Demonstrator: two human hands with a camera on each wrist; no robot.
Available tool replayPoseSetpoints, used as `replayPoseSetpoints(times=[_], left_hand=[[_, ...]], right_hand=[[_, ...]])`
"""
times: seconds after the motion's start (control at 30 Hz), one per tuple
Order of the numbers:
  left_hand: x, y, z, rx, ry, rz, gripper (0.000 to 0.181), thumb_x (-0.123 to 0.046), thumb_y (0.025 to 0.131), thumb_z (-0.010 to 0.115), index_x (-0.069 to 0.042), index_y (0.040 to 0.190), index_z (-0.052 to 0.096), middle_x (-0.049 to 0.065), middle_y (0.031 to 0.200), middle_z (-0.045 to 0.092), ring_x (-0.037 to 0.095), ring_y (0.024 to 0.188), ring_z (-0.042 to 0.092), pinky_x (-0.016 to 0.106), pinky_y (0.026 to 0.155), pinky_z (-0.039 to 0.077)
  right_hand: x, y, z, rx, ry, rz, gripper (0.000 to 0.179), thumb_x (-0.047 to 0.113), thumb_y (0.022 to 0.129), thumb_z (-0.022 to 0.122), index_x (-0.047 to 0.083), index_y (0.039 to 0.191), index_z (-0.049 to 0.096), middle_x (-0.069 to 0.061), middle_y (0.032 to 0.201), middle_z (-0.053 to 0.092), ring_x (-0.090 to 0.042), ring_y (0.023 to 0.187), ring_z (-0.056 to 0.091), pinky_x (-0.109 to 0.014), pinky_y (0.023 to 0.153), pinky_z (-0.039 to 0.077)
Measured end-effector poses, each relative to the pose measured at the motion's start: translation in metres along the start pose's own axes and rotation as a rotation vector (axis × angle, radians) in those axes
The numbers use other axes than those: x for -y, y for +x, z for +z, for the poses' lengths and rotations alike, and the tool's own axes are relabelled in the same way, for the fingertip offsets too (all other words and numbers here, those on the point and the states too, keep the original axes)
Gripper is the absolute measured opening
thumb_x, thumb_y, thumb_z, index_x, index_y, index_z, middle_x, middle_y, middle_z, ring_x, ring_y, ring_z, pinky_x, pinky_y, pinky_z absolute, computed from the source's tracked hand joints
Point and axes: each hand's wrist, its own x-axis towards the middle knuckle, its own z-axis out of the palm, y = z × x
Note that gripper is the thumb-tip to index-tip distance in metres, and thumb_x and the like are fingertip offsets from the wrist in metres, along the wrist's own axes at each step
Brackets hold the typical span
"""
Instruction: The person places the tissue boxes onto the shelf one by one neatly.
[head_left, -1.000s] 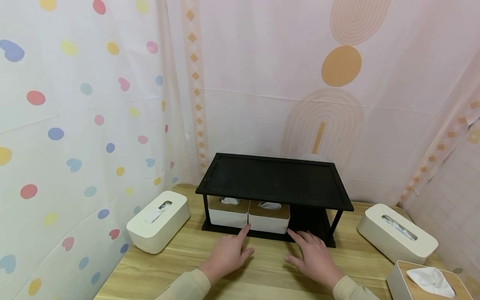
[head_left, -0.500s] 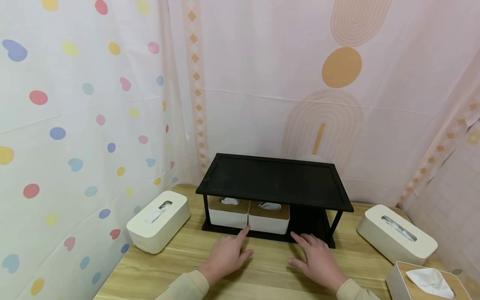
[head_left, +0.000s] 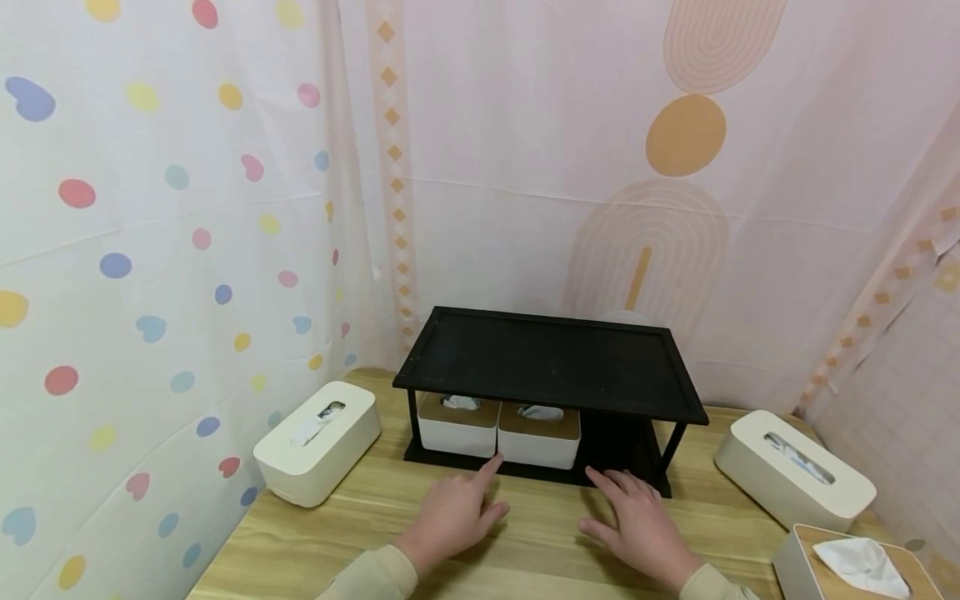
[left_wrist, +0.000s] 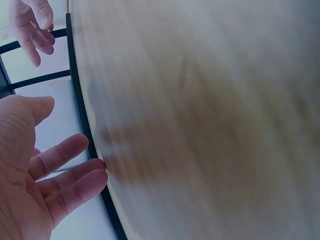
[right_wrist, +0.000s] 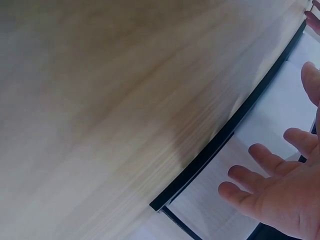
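Two white tissue boxes with wooden lids stand side by side on the lower level of a black two-tier rack [head_left: 543, 362]: a left tissue box [head_left: 456, 438] and a right tissue box [head_left: 536, 451]. Tissue pokes up from each lid. My left hand [head_left: 452, 515] has its index finger extended to the seam between their fronts, the thumb spread aside. Just right of the right box, my right hand [head_left: 637, 523] is spread at the rack's front edge, fingers relaxed and holding nothing. In the left wrist view the left fingers [left_wrist: 70, 187] reach the rack's black edge.
A cream tissue box [head_left: 318, 446] stands left on the wooden table [head_left: 525, 562]. Another cream tissue box [head_left: 795, 467] is at the right, with a wooden-lidded tissue box [head_left: 817, 571] in front of it. Patterned curtains [head_left: 510, 242] surround the table.
My right hand has shifted slightly right, its index finger leaving the right tissue box's lower corner. The left hand and the boxes stay nearly where they were.
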Motion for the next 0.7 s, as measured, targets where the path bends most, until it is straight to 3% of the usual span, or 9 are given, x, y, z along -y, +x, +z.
replayPoseSetpoints(times=[0.23,0.5,0.7], left_hand=[[-0.008,-0.002,-0.002,-0.005,0.007,0.025,0.071,-0.045,0.102,0.072,-0.009,0.159,0.048,-0.016,0.056,0.047,0.001,0.043,0.032,0.023,0.044,0.031],[-0.020,-0.001,-0.003,0.000,-0.011,0.058,0.071,-0.044,0.100,0.073,-0.009,0.158,0.050,-0.010,0.072,0.072,-0.002,0.050,0.043,0.021,0.047,0.036],[-0.030,-0.001,-0.003,0.022,-0.023,0.073,0.071,-0.047,0.101,0.072,-0.012,0.159,0.049,-0.011,0.079,0.076,-0.004,0.053,0.047,0.020,0.050,0.040]], right_hand=[[-0.004,-0.007,-0.002,-0.056,-0.033,-0.002,0.074,0.052,0.089,0.084,0.017,0.150,0.063,-0.020,0.139,0.068,-0.047,0.129,0.063,-0.071,0.104,0.050],[-0.009,-0.014,-0.007,-0.124,-0.048,-0.020,0.073,0.050,0.087,0.086,0.015,0.148,0.065,-0.020,0.137,0.069,-0.047,0.126,0.065,-0.071,0.100,0.052],[-0.012,-0.020,-0.014,-0.168,-0.051,-0.022,0.072,0.046,0.087,0.088,0.013,0.146,0.066,-0.021,0.135,0.070,-0.048,0.125,0.065,-0.073,0.099,0.052]])
